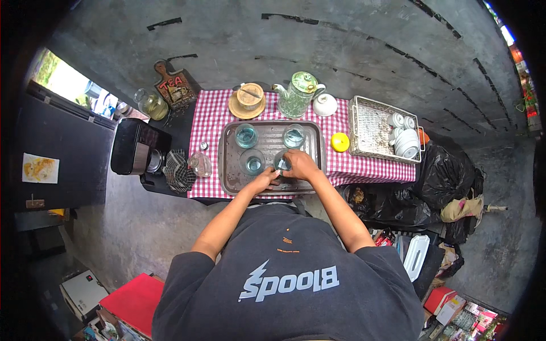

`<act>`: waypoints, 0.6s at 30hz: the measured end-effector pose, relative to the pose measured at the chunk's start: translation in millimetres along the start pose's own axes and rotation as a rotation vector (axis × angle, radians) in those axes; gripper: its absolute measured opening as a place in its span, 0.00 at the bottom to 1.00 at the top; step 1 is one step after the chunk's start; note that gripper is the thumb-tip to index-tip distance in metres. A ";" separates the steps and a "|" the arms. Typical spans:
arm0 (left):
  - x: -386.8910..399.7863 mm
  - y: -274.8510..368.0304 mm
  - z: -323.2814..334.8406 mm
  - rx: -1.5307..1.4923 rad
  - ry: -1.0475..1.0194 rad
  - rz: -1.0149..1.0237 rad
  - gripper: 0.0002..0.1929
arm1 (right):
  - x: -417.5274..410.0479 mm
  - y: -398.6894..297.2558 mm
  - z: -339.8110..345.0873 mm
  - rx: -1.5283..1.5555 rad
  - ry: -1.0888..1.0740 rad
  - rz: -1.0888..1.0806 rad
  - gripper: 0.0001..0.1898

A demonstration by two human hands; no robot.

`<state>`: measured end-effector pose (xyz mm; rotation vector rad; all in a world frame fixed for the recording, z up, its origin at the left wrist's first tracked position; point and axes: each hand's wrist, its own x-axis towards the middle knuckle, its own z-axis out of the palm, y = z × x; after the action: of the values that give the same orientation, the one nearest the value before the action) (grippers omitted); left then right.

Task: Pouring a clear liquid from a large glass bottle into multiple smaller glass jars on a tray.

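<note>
A metal tray [273, 128] lies before me with several drinking glasses on it. My right hand [300, 165] is closed around the front right glass [281, 161], covering part of it. Close against that glass's near side is my left hand [265, 181], fingertips by its base; whether they grip it is not plain. The front left glass [252, 162] stands left of my hands. Behind are two more, a back left glass [246, 135] and a back right glass [294, 136], both with a bluish look. Wet spots mark the tray.
Behind the tray stand a green enamel pot [297, 96], a lidded wooden container [249, 97] and a white bowl [325, 105]. Rightward are a yellow lid [340, 142] and a wire basket [369, 147] holding white cups. Leftward are a glass jar [200, 164] and a black machine [136, 147].
</note>
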<state>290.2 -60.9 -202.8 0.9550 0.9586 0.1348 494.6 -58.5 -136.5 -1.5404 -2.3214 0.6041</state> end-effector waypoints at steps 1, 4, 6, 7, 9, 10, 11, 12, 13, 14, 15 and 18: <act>0.0 0.4 0.2 0.001 -0.001 0.002 0.30 | -0.4 0.2 0.1 -0.001 0.002 0.000 0.24; -0.7 0.6 1.4 0.010 -0.004 -0.001 0.30 | -0.7 0.2 0.6 -0.001 -0.008 0.010 0.24; -0.6 0.5 2.5 0.004 0.015 0.010 0.29 | 0.7 0.4 1.2 0.000 -0.035 0.026 0.24; -0.2 0.7 2.6 0.006 0.014 0.010 0.29 | 1.0 0.9 1.1 0.000 -0.033 0.028 0.24; 1.6 -1.7 0.9 0.026 0.010 0.028 0.29 | 1.8 0.8 -0.2 -0.010 -0.090 0.055 0.26; 2.9 -4.4 -0.2 0.027 0.012 0.029 0.29 | 1.7 -0.4 -0.9 -0.009 -0.089 0.053 0.26; 4.4 -7.0 -0.7 0.038 0.015 0.042 0.30 | 1.1 -1.5 -2.0 -0.019 -0.089 0.058 0.25; 6.7 -8.8 -1.5 0.051 0.016 0.056 0.32 | 1.2 -1.5 -2.5 -0.030 -0.087 0.065 0.25; 8.4 -10.8 -1.9 0.055 0.018 0.058 0.32 | 1.6 -1.9 -2.9 -0.030 -0.082 0.064 0.25; 9.7 -13.1 -2.0 0.065 0.026 0.058 0.31 | 2.1 -2.5 -3.2 -0.039 -0.088 0.061 0.25; 11.0 -14.6 -2.3 0.076 0.034 0.058 0.31 | 2.0 -2.0 -2.2 -0.048 -0.094 0.060 0.25; 13.2 -16.5 -4.2 0.094 0.037 0.054 0.31 | 2.7 -1.1 0.4 -0.058 -0.082 0.048 0.26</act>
<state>290.1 -61.7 -224.3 1.0684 0.9803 0.1543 492.5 -56.4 -136.3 -1.6310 -2.3883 0.6280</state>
